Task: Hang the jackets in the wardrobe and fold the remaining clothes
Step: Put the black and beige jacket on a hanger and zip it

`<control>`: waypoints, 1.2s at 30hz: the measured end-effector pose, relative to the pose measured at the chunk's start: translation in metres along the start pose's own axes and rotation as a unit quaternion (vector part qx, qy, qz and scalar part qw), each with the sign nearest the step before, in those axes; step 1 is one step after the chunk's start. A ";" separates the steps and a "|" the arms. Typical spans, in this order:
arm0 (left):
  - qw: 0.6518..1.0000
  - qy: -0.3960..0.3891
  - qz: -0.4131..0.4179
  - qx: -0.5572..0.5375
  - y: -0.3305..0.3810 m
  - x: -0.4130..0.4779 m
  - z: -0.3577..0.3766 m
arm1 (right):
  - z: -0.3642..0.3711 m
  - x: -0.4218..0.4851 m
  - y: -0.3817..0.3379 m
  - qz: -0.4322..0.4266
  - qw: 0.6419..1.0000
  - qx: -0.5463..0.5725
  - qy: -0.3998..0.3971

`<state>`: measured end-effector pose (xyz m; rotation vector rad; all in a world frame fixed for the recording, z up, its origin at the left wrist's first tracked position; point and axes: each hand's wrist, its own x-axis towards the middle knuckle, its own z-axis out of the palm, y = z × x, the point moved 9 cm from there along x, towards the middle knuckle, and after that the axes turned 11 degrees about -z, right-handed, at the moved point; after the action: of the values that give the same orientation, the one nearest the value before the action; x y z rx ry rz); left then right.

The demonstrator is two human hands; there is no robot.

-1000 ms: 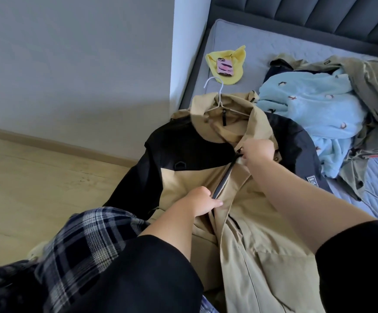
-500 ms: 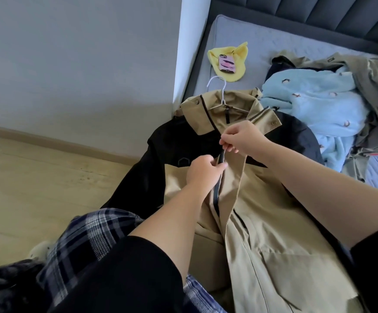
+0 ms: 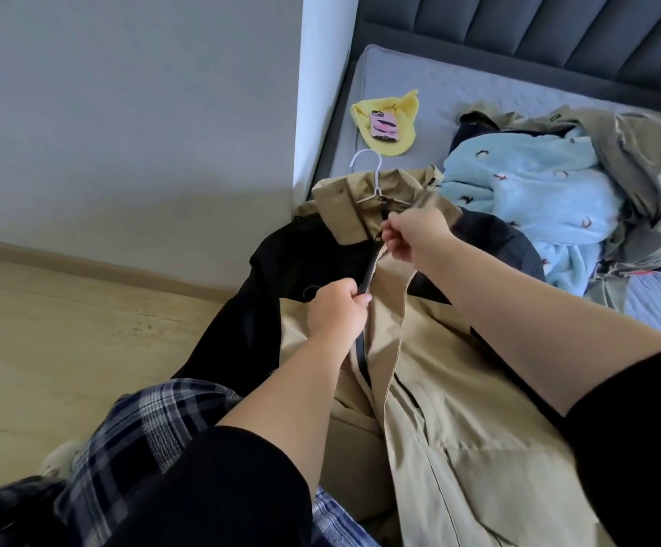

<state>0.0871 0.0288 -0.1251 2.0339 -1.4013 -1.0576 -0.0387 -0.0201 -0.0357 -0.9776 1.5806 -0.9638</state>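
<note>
Since the earlier frame your right hand [image 3: 415, 234] is sitting higher, pinching the zipper pull just below the collar, while your left hand [image 3: 336, 309] is gripping the black zipper tape [image 3: 365, 286] lower down, keeping it taut. You are working on the beige-and-black jacket [image 3: 459, 388], lying face-up over the bed edge [image 3: 419, 73] on its white hanger [image 3: 368, 175]. Judging by the drape, it is handling soft and moderately heavy; you should probably be lifting it by the hanger hook. No containers are showing; a clothes pile [image 3: 557, 191] is waiting beside it.
</note>
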 end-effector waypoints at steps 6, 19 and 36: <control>0.997 -0.015 -0.026 0.076 -0.024 0.002 0.004 | 0.015 -0.002 -0.051 -0.116 0.982 -0.147 -0.027; 0.989 0.072 0.131 0.018 0.052 0.005 -0.032 | -0.003 -0.028 -0.046 -0.248 0.935 -0.238 -0.088; 0.983 0.001 0.105 0.148 0.035 0.005 -0.008 | -0.001 -0.031 -0.007 0.084 0.980 -0.105 -0.150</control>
<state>0.0747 0.0109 -0.0965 2.0231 -1.8166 -0.7959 -0.0337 0.0060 -0.0188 -1.0606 1.4982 -0.5135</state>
